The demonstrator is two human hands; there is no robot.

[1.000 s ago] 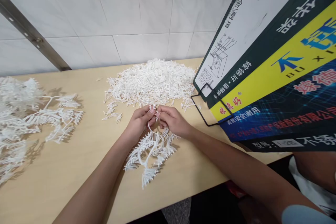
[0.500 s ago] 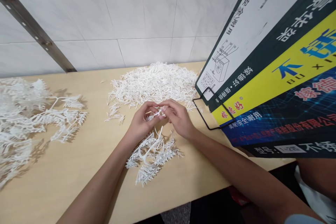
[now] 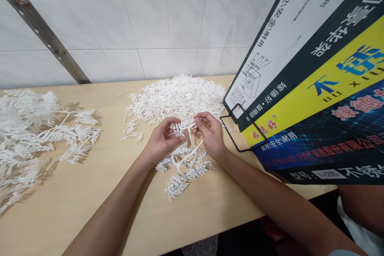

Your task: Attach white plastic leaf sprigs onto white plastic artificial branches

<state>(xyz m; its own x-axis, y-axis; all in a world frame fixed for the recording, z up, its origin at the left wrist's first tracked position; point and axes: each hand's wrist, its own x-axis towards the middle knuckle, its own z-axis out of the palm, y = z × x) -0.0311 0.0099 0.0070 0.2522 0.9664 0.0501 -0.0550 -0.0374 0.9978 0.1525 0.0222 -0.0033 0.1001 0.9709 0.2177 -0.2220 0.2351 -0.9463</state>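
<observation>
Between my hands is a white branched plastic sprue [image 3: 179,164], its curved stems lined with many short thin prongs. My left hand [image 3: 160,140] is closed around the left end of its upper branch, thumb below and fingers above. With thumb and forefinger, my right hand [image 3: 211,136] pinches the right end of that branch. The lower branches hang just over or rest on the table; I cannot tell which. Behind my hands lies a broad pile of loose small white plastic pieces [image 3: 180,98], with a few strays at its left.
More uncut-looking white sprues [image 3: 24,132] are heaped at the left of the wooden table [image 3: 99,192]. A large printed cardboard box [image 3: 288,100] leans at the right, a black wire frame [image 3: 240,150] at its corner. A metal bracket [image 3: 49,42] is fixed to the tiled wall.
My hands have drawn apart, the right one moving slightly right, so more of the upper branch shows between them. The sprue's lower branches have shifted right and up a little.
</observation>
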